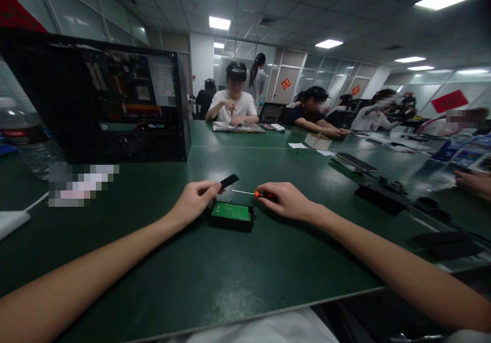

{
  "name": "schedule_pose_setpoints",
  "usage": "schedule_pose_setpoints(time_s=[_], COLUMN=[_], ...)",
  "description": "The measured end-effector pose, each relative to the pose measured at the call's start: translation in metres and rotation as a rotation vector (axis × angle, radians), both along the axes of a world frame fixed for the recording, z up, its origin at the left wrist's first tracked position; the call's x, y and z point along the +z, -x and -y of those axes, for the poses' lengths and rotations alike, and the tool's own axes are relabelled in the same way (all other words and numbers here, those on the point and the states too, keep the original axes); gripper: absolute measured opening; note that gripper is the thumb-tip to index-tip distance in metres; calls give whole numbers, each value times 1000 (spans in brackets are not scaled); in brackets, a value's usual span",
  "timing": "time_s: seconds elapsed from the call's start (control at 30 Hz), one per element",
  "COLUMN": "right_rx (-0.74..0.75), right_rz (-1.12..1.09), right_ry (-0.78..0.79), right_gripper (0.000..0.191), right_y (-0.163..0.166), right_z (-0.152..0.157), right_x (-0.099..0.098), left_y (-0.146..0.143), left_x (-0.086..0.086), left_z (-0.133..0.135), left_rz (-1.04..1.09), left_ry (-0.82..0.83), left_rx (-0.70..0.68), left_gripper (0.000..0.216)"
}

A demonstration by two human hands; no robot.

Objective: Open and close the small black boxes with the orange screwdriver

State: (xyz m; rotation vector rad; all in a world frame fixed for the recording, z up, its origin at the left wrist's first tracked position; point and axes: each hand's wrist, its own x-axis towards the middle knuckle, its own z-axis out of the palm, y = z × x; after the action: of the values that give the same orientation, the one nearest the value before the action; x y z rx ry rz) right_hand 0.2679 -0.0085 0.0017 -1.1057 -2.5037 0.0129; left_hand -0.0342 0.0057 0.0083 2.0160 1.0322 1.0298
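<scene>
My left hand (197, 199) pinches a small flat black piece (229, 180), tilted up above the table; its exact kind I cannot make out. In my right hand (287, 199) is a screwdriver (265, 194) with an orange and black handle, its thin shaft pointing left toward my left hand. Just below and between both hands, a black plastic case (232, 225) lies on the green table (184, 281). A green circuit board (231, 211) shows inside it. My left fingers are close to the case's upper left corner.
An opened black computer tower (182, 107) stands at left, near a plastic bottle (34, 138). To the right lie black adapters (383, 197), a flat device (355, 163) and a small box (318, 141). Across the table a person in white (233, 102) works; others sit at right.
</scene>
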Motion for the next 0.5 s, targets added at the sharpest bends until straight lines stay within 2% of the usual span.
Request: schedule_pose_setpoints(time_s=[0.13, 0.33, 0.4, 0.5], right_rx=[-103, -163, -128, 9], right_rz=[44, 125, 58, -87], right_ry=[59, 29, 7, -8], right_gripper=[33, 33, 35, 43], right_y=[3, 10, 12, 21], right_z=[0, 5, 8, 15], right_x=[-3, 2, 4, 6], left_y=[7, 6, 5, 5], left_x=[-4, -2, -1, -3], left_z=[-12, -13, -13, -15], left_rz=[41, 17, -9, -26], left_ry=[76, 167, 158, 108], left_rx=[108, 59, 70, 79], left_gripper=[65, 49, 47, 43])
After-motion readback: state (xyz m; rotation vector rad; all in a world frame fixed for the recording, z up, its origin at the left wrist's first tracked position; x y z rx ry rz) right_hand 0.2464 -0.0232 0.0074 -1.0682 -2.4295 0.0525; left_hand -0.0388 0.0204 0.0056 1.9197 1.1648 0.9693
